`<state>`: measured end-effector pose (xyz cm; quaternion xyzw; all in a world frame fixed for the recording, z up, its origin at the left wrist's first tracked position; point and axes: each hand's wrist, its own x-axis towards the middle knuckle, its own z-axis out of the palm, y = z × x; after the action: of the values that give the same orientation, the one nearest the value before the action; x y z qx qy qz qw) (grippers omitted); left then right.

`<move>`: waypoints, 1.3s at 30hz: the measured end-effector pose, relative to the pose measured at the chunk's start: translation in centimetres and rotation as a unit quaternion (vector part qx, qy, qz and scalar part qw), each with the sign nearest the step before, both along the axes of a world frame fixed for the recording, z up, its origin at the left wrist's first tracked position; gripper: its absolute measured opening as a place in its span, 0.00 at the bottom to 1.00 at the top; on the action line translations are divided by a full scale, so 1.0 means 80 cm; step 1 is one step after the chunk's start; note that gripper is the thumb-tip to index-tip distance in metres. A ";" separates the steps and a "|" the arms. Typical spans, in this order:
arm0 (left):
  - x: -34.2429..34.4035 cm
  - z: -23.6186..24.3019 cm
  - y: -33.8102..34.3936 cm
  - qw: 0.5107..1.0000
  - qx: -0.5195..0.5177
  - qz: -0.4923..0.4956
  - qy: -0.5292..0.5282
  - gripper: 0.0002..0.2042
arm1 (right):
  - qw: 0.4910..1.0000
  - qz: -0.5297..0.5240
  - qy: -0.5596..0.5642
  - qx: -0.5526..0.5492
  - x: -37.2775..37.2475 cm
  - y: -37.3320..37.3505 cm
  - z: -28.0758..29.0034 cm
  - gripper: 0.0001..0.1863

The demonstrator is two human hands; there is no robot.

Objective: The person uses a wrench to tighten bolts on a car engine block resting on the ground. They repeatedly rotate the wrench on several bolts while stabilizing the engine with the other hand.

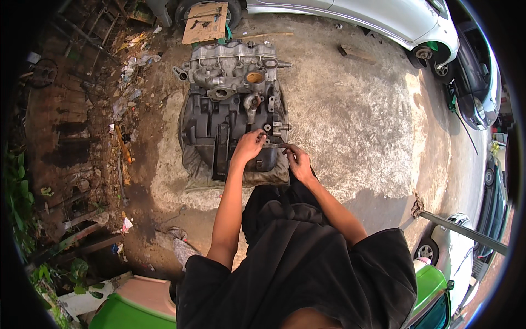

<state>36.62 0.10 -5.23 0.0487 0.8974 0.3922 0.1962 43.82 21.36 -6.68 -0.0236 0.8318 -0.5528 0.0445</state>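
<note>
I lean over a car engine that sits on the concrete ground of an outdoor yard, its dark block resting on a dirty cloth and its pale metal head toward the far end. My left hand is curled on the near right corner of the engine, fingers closed down around what looks like the end of a thin metal tool. My right hand is just beside it, off the edge of the block, fingers bent and pinched on the other end of that same tool; how tightly either hand grips I cannot tell from this height. The tool runs roughly level between the two hands, right by the bolts on the engine's side.

To do this well, I judge that the left hand should keep the working end seated square on the fastener while the right supplies the turn, with the pull kept in line so the tool does not slip off. The engine stands only on cloth, so a hard jerk could rock it; steady pressure seems safer.

A sheet of cardboard with small tools on it lies beyond the engine, near a white car. Litter and timber fill the ground to my left, and a green vehicle sits behind me.
</note>
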 end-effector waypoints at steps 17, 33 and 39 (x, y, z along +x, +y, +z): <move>-0.002 0.009 0.000 0.999 -0.011 -0.014 -0.036 0.16 | 0.980 0.141 0.072 0.119 0.003 0.006 -0.007 0.08; -0.003 0.004 -0.002 1.000 -0.001 -0.015 -0.019 0.16 | 0.976 0.169 0.042 0.134 -0.005 0.002 0.000 0.08; -0.002 0.011 0.000 1.000 -0.011 -0.002 -0.026 0.15 | 0.972 0.185 0.031 0.143 -0.006 0.000 -0.009 0.10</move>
<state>36.44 0.10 -4.37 0.0377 0.8961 0.3832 0.2207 43.31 21.36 -7.38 -0.1872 0.8846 -0.4090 0.1228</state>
